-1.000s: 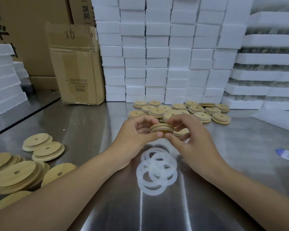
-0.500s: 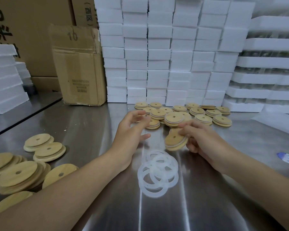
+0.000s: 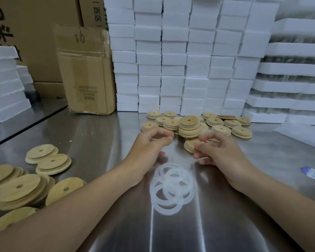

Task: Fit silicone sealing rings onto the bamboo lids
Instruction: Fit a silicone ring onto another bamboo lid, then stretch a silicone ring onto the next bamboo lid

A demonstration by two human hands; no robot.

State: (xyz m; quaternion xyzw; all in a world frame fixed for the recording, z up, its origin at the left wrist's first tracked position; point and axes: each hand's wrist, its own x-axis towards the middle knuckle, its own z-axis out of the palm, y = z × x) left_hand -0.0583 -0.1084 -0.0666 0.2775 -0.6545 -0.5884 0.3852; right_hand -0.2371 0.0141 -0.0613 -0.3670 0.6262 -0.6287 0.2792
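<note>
- Your right hand [image 3: 222, 151] pinches a bamboo lid [image 3: 189, 144] by its near edge, low over the worktop [image 3: 98, 142] and just in front of the finished lids [image 3: 189, 124].
- Your left hand [image 3: 149, 146] hangs loosely curled beside it, with nothing visibly in it.
- The silicone rings [image 3: 171, 184] lie in a loose, overlapping heap on the worktop between your wrists, near both hands.
- The bare lids [image 3: 20, 190] wait in low stacks at your far left, well apart from the rings.
- Expect the rings to be light, floppy and a little clingy. Because they overlap, lifting one will likely drag its neighbours along. Pinch a single band at the outer edge of the heap and peel it away.
- Expect the lids to be stiff, light and smooth. Hold one by the rim between thumb and fingers, so the stepped underside stays free for the ring.
- A ring will probably need stretching over the step. Seat one side first, then work the rest round with your thumbs. Release it gently, as it may snap back or twist.
</note>
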